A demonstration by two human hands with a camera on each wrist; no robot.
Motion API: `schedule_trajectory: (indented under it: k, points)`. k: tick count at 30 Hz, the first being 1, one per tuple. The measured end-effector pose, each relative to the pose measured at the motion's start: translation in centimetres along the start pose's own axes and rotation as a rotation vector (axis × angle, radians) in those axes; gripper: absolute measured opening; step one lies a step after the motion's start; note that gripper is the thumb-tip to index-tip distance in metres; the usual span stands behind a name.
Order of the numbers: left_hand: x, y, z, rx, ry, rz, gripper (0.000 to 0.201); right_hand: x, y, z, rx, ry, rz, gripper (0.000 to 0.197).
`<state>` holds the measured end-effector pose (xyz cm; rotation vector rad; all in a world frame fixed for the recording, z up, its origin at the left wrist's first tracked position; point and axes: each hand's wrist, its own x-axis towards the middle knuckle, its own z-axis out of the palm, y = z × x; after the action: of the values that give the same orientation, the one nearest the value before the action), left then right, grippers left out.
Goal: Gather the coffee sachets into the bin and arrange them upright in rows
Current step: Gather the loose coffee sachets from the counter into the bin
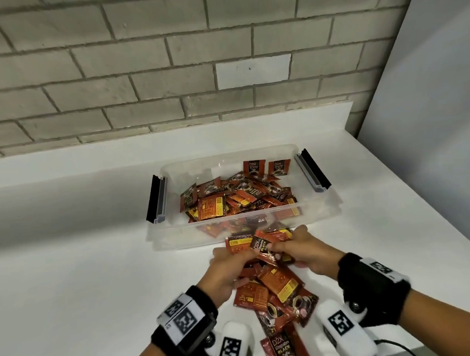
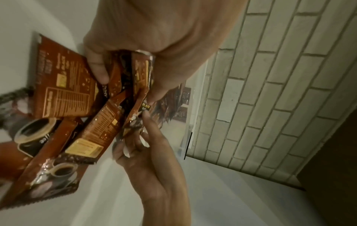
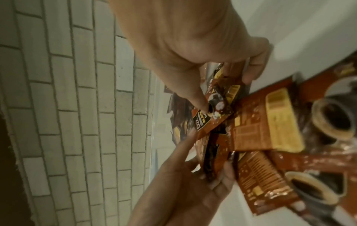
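White counter meets brick wall. Left hand and right hand both clutch a sachet bundle just before the clear bin's near rim; loose sachets lie beneath.

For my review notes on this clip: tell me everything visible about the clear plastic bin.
The bin is a clear, shallow, rectangular plastic tub with no lid on it. At each short end a grey and black latch stands flipped up. It sits on the white counter near the brick wall. Inside, a loose heap of sachets lies mostly flat, and two stand upright at the back wall. Neither hand touches it.
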<state>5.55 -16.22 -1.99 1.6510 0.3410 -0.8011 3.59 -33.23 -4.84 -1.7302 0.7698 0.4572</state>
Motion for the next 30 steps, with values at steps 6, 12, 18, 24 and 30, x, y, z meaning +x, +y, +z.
schedule_trajectory:
  k: [6,12,18,24,30]
  points:
    - [0.7,0.5,1.0,-0.068,-0.008,-0.03,0.021,-1.1,-1.9,0.3,0.119,0.003,0.047,0.038]
    - [-0.1,1.4,0.9,-0.305,-0.076,-0.116,0.012,-2.7,-2.8,-0.2,0.229,-0.054,0.046,0.035]
    - [-1.9,1.9,1.0,-0.441,-0.138,-0.134,0.015,-5.0,-3.5,-1.6,0.351,-0.174,0.068,0.032]
    - [-6.7,4.9,-0.8,-0.424,-0.333,0.007,0.026,-10.1,-6.2,-3.6,0.416,-0.361,-0.093,0.037]
    - [-6.4,12.0,-3.6,-0.541,-0.265,0.189,0.02,-9.7,-13.2,-4.8,0.504,-0.262,-0.194,0.033]
